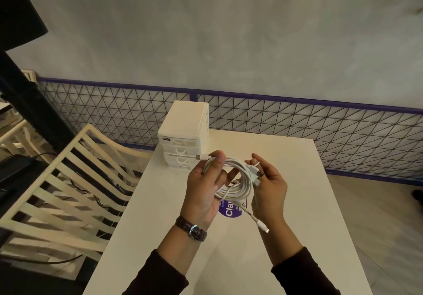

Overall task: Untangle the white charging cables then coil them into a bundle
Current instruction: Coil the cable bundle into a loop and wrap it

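Dark sleeves (160, 276) at near edge, both hands up over the tabletop (309, 237). Left hand (203, 189), wristwatch (194, 229) on it, grips the left side of the coil, thumb clamped over the strands. Right hand (270, 189) has fingers curled round the right side, holding it too. White charging cables (239, 181) sit between the two hands, held above the tabletop, not touching it, already wound into several round loops.

Progress, judged: no knots visible, untangling looks done, coiling mostly done. Left to do: one tail (251, 217) hangs loose below the coil, with its end plug (263, 228) near the right wrist. USB-C plug (201, 157) sticks out left past the left thumb. Flat plugs (258, 176) lie against the right palm. Ends need tucking in, and the bundle is not yet secured or set down.

Around:
- wire mesh railing (320, 132) far, across the scene
- slatted chair (75, 180) left of the tabletop
- white drawer unit (185, 134) at the far left corner of the tabletop, just behind the left hand
- purple round sticker (230, 211) under the coil

Nothing blocks the hands; the drawer unit is close if the coil swings far.
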`<state>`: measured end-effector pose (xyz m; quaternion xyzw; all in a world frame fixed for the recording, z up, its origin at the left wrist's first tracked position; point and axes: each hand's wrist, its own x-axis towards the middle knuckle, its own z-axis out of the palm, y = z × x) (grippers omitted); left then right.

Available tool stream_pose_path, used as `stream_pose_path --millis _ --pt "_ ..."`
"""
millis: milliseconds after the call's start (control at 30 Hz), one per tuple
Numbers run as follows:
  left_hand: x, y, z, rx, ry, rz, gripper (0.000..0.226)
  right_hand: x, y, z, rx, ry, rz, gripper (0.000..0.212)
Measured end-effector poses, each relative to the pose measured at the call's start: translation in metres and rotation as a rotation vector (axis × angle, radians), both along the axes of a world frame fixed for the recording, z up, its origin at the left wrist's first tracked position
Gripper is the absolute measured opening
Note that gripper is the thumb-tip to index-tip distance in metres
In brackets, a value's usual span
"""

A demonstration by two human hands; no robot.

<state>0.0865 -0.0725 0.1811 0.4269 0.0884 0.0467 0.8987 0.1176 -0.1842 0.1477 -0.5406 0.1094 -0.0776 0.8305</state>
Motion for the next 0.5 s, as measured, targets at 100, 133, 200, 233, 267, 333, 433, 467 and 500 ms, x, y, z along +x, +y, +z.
stream_pose_path --millis 100,133,200,233,267,333,433,467,500 --pt "-0.001 0.000 0.003 -0.002 0.014 -0.047 0.010 0.001 0.004 0.004 0.007 -0.093 -0.012 0.014" --pt "-0.001 0.001 0.004 -0.024 0.023 -0.067 0.011 0.003 0.000 0.003 -0.135 -0.198 -0.050 0.014" --pt "-0.003 0.004 0.007 -0.088 0.034 -0.116 0.012 0.012 -0.018 -0.002 -0.719 -0.572 -0.126 0.019" --pt "-0.004 0.007 0.007 -0.116 0.032 -0.139 0.016 0.019 -0.030 -0.003 -1.027 -0.760 -0.139 0.024" --pt "-0.005 0.009 0.006 -0.127 0.025 -0.158 0.023 0.025 -0.039 -0.002 -1.247 -0.873 -0.148 0.031" --pt "-0.005 0.011 0.003 -0.112 0.018 -0.173 0.035 0.027 -0.045 -0.001 -1.389 -0.866 -0.161 0.039" --pt "-0.003 0.010 0.005 -0.122 -0.015 -0.186 0.043 0.024 -0.040 0.000 -1.358 -0.792 -0.233 0.029" --pt "-0.003 0.009 0.006 -0.130 -0.028 -0.193 0.043 0.023 -0.039 -0.002 -1.384 -0.805 -0.269 0.028" --pt "-0.002 0.009 0.008 -0.133 -0.035 -0.202 0.041 0.023 -0.041 -0.003 -1.428 -0.837 -0.295 0.027"
